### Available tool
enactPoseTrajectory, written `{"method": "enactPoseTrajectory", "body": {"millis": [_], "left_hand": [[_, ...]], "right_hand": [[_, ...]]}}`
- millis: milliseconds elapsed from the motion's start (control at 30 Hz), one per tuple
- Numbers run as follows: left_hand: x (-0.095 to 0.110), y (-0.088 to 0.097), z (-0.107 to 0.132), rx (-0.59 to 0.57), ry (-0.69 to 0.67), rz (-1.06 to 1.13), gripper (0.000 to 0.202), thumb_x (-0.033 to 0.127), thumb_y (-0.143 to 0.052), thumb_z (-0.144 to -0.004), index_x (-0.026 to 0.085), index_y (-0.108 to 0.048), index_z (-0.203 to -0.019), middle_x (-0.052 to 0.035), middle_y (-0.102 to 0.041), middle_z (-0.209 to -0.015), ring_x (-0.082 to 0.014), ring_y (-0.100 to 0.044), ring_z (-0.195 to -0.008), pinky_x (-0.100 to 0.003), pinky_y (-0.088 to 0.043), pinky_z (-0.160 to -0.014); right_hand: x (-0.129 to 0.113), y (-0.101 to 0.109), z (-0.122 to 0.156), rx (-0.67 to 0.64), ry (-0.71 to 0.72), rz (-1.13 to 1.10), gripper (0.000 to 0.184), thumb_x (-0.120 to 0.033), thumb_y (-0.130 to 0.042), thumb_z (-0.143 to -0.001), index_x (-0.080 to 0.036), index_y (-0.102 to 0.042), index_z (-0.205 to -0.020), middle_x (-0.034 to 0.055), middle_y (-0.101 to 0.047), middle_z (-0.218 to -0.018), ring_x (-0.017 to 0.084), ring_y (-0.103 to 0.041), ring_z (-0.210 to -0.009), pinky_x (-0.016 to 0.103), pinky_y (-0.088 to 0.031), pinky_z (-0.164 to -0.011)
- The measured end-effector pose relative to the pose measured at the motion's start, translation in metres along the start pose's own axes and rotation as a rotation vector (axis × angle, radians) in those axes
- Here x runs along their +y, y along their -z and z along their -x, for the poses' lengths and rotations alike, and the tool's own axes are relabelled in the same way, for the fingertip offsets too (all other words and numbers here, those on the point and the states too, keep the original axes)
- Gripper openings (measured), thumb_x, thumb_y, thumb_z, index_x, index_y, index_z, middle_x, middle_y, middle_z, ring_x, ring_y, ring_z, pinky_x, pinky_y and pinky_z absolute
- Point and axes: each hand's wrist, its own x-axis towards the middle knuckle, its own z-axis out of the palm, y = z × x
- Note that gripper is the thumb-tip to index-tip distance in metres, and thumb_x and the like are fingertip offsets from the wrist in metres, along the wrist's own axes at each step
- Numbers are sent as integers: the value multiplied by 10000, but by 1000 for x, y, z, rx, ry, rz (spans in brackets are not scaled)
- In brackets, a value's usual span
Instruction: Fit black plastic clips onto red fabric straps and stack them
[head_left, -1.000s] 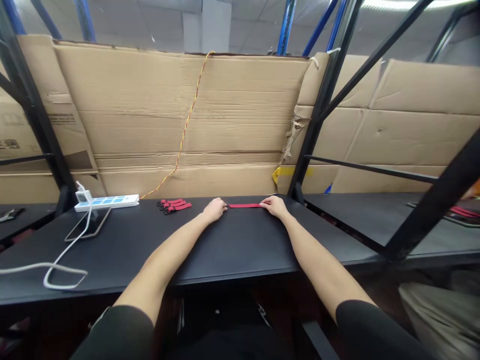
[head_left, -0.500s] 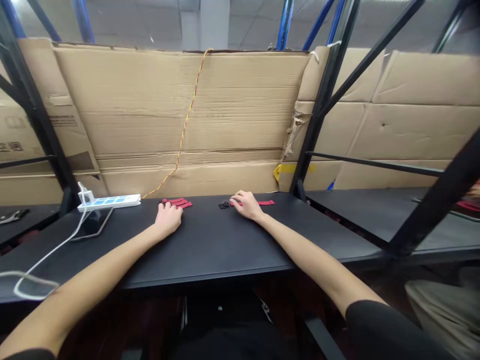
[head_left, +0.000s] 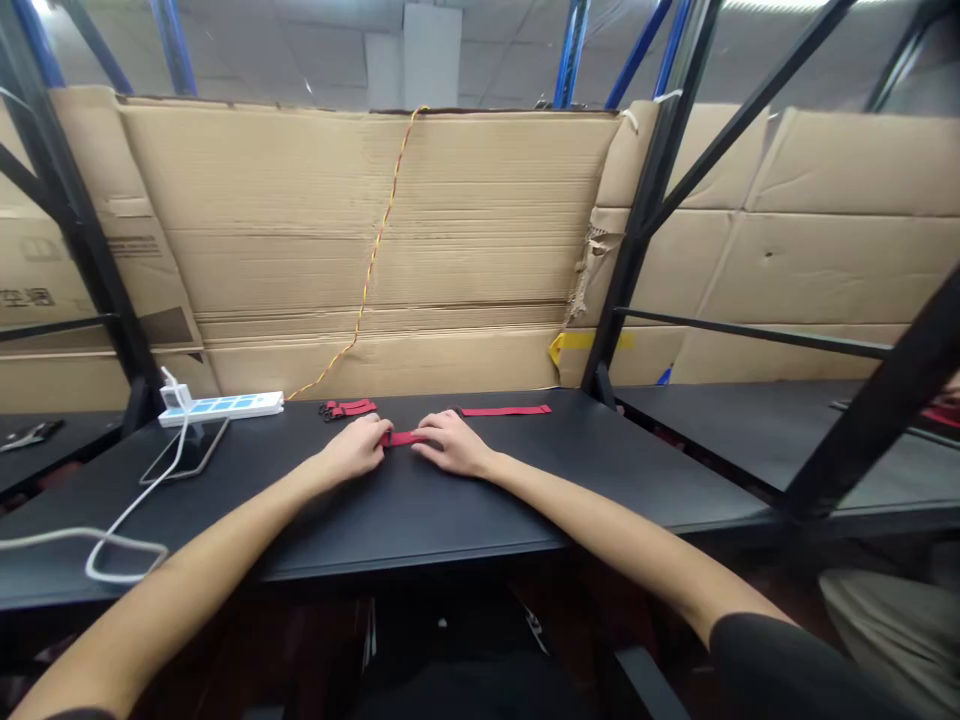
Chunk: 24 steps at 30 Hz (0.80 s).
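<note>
A short red strap [head_left: 403, 438] lies on the black table [head_left: 420, 500] between my two hands. My left hand [head_left: 358, 449] pinches its left end, fingers closed. My right hand [head_left: 450, 445] grips the right end, fingers curled over it. A longer flat red strap [head_left: 506, 410] lies stretched out just behind my right hand. A small pile of red straps with black clips [head_left: 346, 408] sits behind my left hand.
A white power strip [head_left: 221, 406] with a charger and white cable [head_left: 120, 530] is at the left, beside a phone [head_left: 184, 452]. Cardboard sheets [head_left: 390, 240] wall the back. Black rack posts [head_left: 637, 230] rise at the right.
My left hand came back from the pile at the left with a short red strap. My right hand left the long strap and moved nearer, meeting the left hand on the short strap.
</note>
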Motion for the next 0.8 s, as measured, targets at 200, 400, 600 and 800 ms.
{"method": "enactPoseTrajectory", "body": {"millis": [200, 400, 600, 800], "left_hand": [[24, 1, 1, 60, -131, 299, 360, 112, -500, -676, 170, -536, -1029, 21, -557, -692, -126, -513, -611, -226, -408, -600], [28, 1, 4, 57, -91, 362, 289, 207, -561, -725, 187, -531, -1012, 58, -550, -618, -114, -503, -575, -219, -395, -595], [26, -4, 3, 52, -114, 355, 390, 125, -363, -832, 206, -534, -1173, -43, -676, -972, -164, -626, -855, -262, -457, -784], [12, -11, -4, 108, 12, 329, 496, 34, -420, -648, 177, -593, -1090, -39, -652, -860, -168, -597, -781, -276, -472, -735]], "right_hand": [[-16, 0, -1, -52, 11, -55, 309, -359, -580, -863, -184, -609, -1116, 111, -617, -1121, 234, -549, -1015, 381, -388, -882], [-14, -3, 0, -50, 26, -72, 254, -322, -557, -883, -189, -621, -1090, 102, -632, -1068, 224, -555, -980, 377, -391, -876], [-13, -2, -2, -53, -50, -130, 271, -381, -553, -885, -171, -621, -1042, 93, -651, -959, 211, -573, -894, 354, -425, -822], [-10, -3, -2, -79, -129, -319, 143, -263, -616, -829, -163, -621, -932, 49, -674, -874, 165, -610, -772, 286, -459, -717]]}}
